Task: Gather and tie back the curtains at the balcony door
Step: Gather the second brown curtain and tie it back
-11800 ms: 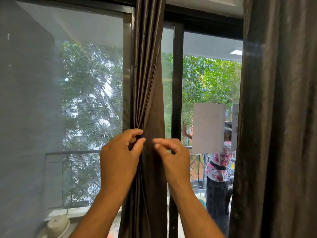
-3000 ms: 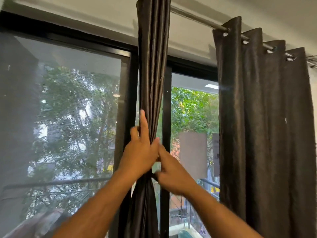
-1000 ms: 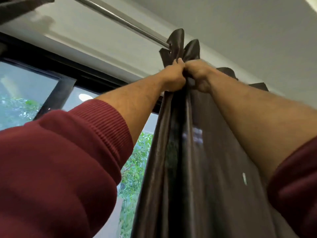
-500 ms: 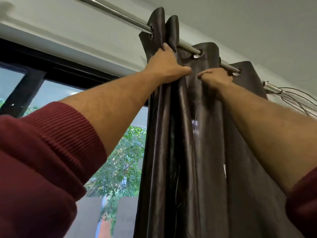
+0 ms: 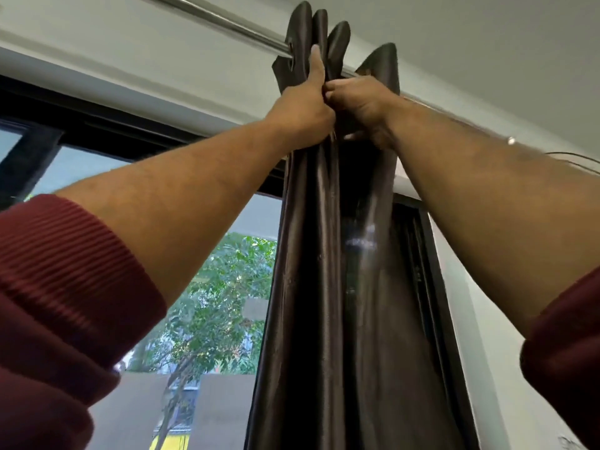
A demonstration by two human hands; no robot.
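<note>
Both arms reach up to the top of the dark brown curtain (image 5: 328, 287), which hangs from the metal rod (image 5: 227, 22) just under the ceiling. The left hand (image 5: 302, 105) grips the bunched folds right below the rod, one finger stretched up along the cloth toward the eyelet at the curtain's left edge. The right hand (image 5: 360, 105) sits touching it, fingers curled into the folds on the right side of the bundle. The pleats are squeezed tight together between the two hands, four rounded tops poking up above the rod. To the left the rod runs bare, so there is free length on that side; to the right it passes behind the right forearm. The black door frame (image 5: 97, 121) crosses behind the arms, glass and trees (image 5: 214, 306) below it. Maroon sleeves (image 5: 61, 297) are pushed up on both arms
</note>
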